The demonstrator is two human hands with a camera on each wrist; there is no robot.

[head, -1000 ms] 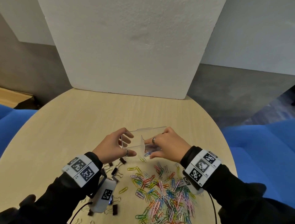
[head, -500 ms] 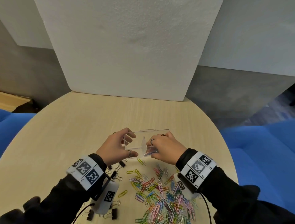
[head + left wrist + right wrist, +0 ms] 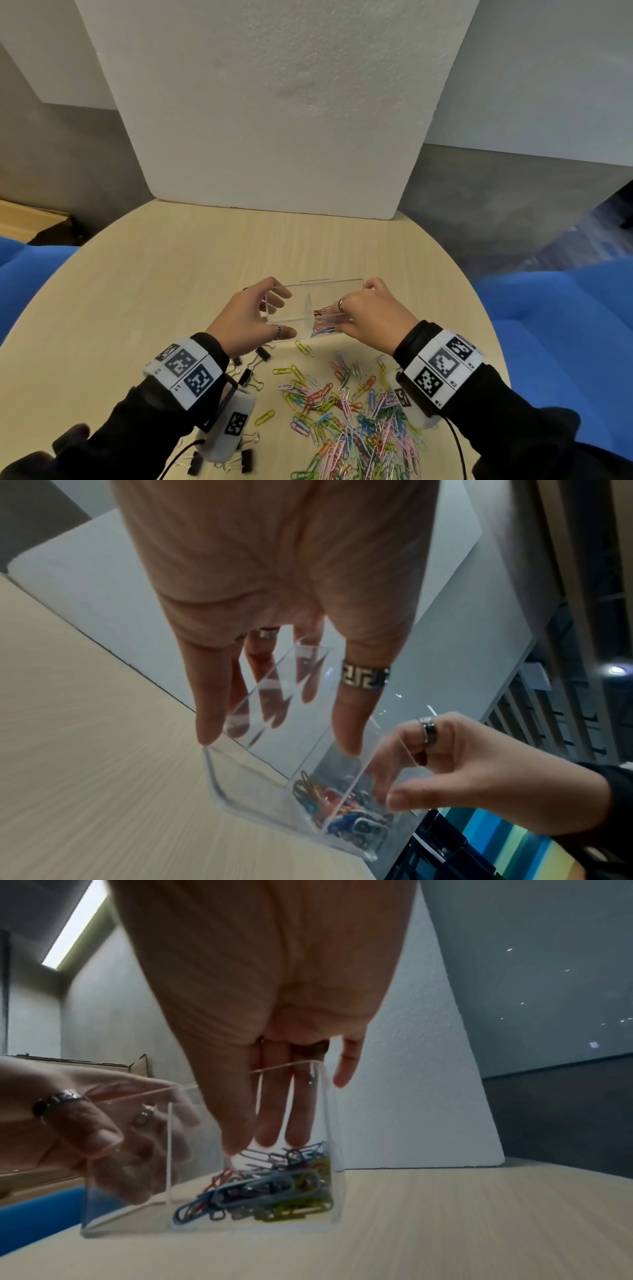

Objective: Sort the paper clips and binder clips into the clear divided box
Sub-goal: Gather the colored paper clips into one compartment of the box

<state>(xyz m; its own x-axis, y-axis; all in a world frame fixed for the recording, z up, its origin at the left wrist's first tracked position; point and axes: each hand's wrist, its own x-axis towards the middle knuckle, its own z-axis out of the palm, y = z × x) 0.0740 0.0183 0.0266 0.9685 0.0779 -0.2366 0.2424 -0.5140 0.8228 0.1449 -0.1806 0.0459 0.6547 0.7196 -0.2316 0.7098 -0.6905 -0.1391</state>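
Pale wood grain covers the round desk (image 3: pixel 178 274), with a big white foam board (image 3: pixel 274 113) standing at its far edge and blue seats (image 3: pixel 555 308) on either side.

The left hand (image 3: pixel 245 317) grips the left end of the clear divided plastic box (image 3: pixel 291 308): its thumb lies on the near wall and its fingers reach round the far side, as the left wrist view shows through the plastic (image 3: pixel 274 691). The right hand (image 3: pixel 371 313) holds the box's right end, thumb on the near side and fingers curled down into the right compartment, their tips just above the clips lying there (image 3: pixel 274 1123). Both hands wear rings, and each wrist carries a white band printed with black square markers.

That box sits near the middle of the desk, tilted with its near edge low, in both wrist views. A thin upright divider splits it in two. Its right compartment holds a small heap of coloured paper clips (image 3: pixel 270 1191) in blue, green, red and yellow; whether anything lies in the left compartment cannot be told for sure.

Nearer the person, a wide scatter of loose coloured paper clips (image 3: pixel 352 414) covers the desk below the right hand. Small black binder clips (image 3: pixel 251 370) with wire handles lie below the left hand, more of them by the left sleeve.
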